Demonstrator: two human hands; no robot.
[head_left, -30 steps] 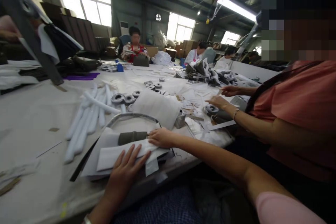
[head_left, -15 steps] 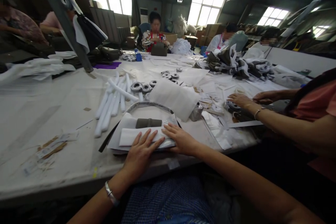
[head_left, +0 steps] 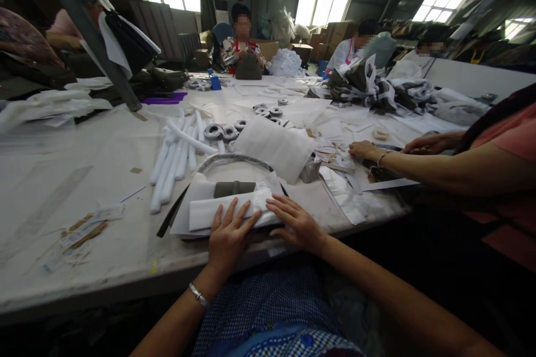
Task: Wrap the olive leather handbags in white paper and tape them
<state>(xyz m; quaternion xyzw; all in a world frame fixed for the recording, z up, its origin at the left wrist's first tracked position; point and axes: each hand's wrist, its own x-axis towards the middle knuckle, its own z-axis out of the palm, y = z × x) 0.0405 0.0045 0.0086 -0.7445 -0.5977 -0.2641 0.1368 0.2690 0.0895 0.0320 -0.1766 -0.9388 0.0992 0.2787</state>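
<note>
On the table in front of me lies a flat handbag (head_left: 179, 223) with a plastic-wrapped handle (head_left: 234, 157) arching at its far side. White sheeting covers part of it, and an olive-grey band (head_left: 235, 188) shows in the middle. Across the near side runs a folded white foam strip (head_left: 205, 214). My left hand (head_left: 231, 237) rests on that strip with its fingers spread. At the strip's right end, my right hand (head_left: 299, 224) has its fingers stretched out, the tips beside the white wrapping (head_left: 263, 199). Neither hand grips anything.
White foam tubes (head_left: 170, 170) and wrapped rolls (head_left: 229, 133) lie beyond the bag, near a white foam sheet (head_left: 272, 148). Paper scraps (head_left: 86, 231) are at left. A co-worker's hands (head_left: 368, 150) work at right; a slanted metal post (head_left: 100, 50) rises at left.
My right hand has drawn slightly right, off the strip's end, uncovering more of the white wrapping there. My left hand stays on the strip. The co-worker's near hand has shifted left.
</note>
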